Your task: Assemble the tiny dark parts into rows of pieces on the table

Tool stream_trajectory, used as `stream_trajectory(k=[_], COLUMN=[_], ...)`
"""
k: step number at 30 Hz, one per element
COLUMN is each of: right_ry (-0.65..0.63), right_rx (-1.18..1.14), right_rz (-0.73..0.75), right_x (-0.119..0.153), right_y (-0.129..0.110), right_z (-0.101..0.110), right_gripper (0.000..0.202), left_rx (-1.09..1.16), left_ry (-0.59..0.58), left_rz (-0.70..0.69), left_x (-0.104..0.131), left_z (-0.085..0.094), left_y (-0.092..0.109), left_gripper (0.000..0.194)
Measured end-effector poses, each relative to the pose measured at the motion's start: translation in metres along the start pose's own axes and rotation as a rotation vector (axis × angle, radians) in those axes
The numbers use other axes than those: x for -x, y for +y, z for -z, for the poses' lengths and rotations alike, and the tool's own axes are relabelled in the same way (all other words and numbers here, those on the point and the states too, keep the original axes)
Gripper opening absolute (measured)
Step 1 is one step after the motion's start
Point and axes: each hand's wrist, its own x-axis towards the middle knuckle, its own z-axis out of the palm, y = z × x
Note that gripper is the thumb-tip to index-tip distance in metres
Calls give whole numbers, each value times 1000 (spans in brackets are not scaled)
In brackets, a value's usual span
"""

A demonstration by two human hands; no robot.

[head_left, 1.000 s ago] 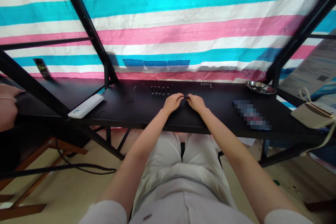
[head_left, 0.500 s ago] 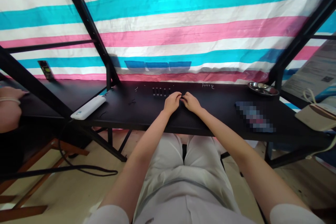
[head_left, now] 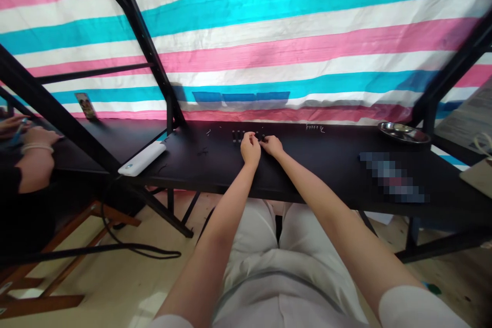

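Several small dark pieces with greyish ends stand in a row on the black table. My left hand is over the right part of this row, its fingers bent close together and covering some pieces. Whatever its fingertips hold is too small and hidden to name. Close beside it, my right hand rests low at the row's right end. Its thumb and fingers are closed at a small dark piece. Behind the hands, several small pale metal-looking bits lie near the table's back edge.
A white oblong device lies at the left, beside the black frame post. To the right are a round metal dish and a blurred-out object. Another person's hand is at the far left. A striped sheet hangs behind.
Both hands have shifted left along the table, the left one now over part of the row. They were fingertip to fingertip right of it. The view has swung slightly left.
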Motion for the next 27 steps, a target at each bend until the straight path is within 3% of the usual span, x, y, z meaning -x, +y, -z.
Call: stream_trajectory(k=[5, 21, 24, 27], right_ry=[40, 12, 33, 75], right_rx=[-45, -2, 94, 214], right_rz=[-40, -20, 60, 145], right_x=[-6, 0, 12, 31], right_y=[-1, 8, 16, 28], right_z=[-5, 0, 6, 16], right_gripper=[24, 38, 39, 37], left_rx=[31, 46, -4, -82], left_ry=[40, 24, -61, -285], left_rz=[84, 91, -29, -206], left_x=[-3, -1, 4, 10], left_z=[0, 0, 0, -1], left_y=[-2, 0, 4, 8], left_gripper=[17, 18, 18, 17])
